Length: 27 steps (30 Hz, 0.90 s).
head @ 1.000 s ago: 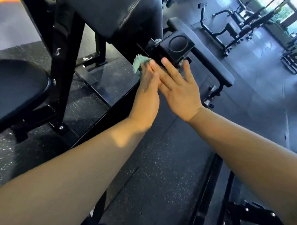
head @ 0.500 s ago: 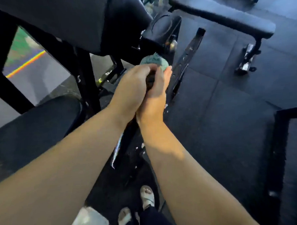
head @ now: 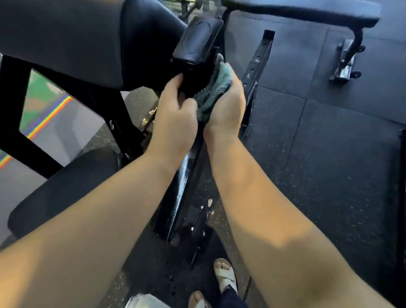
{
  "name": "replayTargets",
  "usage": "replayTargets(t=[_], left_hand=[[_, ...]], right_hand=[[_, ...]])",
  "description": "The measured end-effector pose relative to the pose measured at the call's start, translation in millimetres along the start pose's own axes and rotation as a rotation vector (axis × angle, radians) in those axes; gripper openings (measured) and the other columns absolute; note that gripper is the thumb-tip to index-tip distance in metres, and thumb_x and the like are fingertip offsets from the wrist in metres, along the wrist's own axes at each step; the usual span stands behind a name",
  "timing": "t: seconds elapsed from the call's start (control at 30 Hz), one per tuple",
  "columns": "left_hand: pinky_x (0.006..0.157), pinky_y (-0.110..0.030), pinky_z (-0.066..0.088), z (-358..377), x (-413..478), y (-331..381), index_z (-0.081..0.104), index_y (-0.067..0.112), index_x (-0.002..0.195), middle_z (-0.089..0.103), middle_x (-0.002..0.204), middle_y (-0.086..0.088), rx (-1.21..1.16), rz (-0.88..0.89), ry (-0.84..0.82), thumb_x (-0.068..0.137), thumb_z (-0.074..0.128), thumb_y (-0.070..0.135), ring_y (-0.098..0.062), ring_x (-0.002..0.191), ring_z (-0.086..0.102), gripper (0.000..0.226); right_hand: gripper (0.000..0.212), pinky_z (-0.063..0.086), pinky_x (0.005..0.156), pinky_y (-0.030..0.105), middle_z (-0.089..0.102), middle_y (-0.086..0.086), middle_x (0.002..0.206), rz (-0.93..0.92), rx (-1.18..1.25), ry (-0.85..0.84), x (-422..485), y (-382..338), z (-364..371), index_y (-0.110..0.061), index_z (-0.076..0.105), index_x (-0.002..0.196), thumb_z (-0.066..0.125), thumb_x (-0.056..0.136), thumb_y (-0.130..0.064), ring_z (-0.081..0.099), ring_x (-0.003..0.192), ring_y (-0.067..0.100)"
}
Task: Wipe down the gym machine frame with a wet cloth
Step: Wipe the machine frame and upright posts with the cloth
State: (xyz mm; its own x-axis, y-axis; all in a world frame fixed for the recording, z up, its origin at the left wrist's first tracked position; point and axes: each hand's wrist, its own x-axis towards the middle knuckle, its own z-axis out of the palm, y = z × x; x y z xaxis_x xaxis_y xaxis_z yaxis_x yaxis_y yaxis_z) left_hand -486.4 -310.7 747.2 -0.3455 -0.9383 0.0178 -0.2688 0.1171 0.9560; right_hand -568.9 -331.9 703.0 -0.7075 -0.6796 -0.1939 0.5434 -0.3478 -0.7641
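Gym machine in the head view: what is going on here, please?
A person is wiping the black machine frame. The right hand holds a green cloth against the frame's right side, just under a square black pad. The left hand grips the frame from the other side. The frame below the hands shines as if wet.

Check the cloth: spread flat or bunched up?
Bunched. The green cloth is wadded in the right hand, pressed against the black frame.
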Motion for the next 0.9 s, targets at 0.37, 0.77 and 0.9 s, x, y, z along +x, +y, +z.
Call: replayTargets(t=[0.37,0.77,0.9], left_hand=[[0.091,-0.011,0.043,-0.7,5.4,7.5,0.044,0.031,0.128,0.057,0.111,0.020,-0.114,0.006,-0.024,0.094,0.037,0.003,0.013,0.100,0.054,0.045],[0.112,-0.035,0.033,6.8,7.0,0.4,0.021,0.027,0.149,0.035,0.139,0.009,-0.146,-0.049,0.039,0.085,0.042,0.017,-0.004,0.128,0.039,0.068],[0.111,-0.030,0.033,6.8,6.8,-4.2,0.023,0.026,0.149,0.040,0.138,0.008,-0.107,-0.010,0.039,0.084,0.040,0.017,0.003,0.121,0.042,0.068]], right_hand=[[0.044,0.037,0.107,0.043,0.061,0.003,0.123,-0.035,-0.210,0.101,12.8,-10.1,12.8,-0.021,0.062,0.119,0.042,0.088,-0.046,0.054,0.117,0.022],[0.036,0.035,0.107,0.024,0.052,-0.001,0.136,-0.234,-0.283,0.028,16.2,-31.5,19.1,-0.011,0.059,0.125,0.041,0.101,-0.031,0.045,0.127,0.010],[0.037,0.034,0.110,0.031,0.054,-0.002,0.126,-0.444,-0.409,-0.023,20.1,-6.8,9.6,-0.005,0.056,0.126,0.038,0.100,-0.023,0.046,0.124,0.010]])
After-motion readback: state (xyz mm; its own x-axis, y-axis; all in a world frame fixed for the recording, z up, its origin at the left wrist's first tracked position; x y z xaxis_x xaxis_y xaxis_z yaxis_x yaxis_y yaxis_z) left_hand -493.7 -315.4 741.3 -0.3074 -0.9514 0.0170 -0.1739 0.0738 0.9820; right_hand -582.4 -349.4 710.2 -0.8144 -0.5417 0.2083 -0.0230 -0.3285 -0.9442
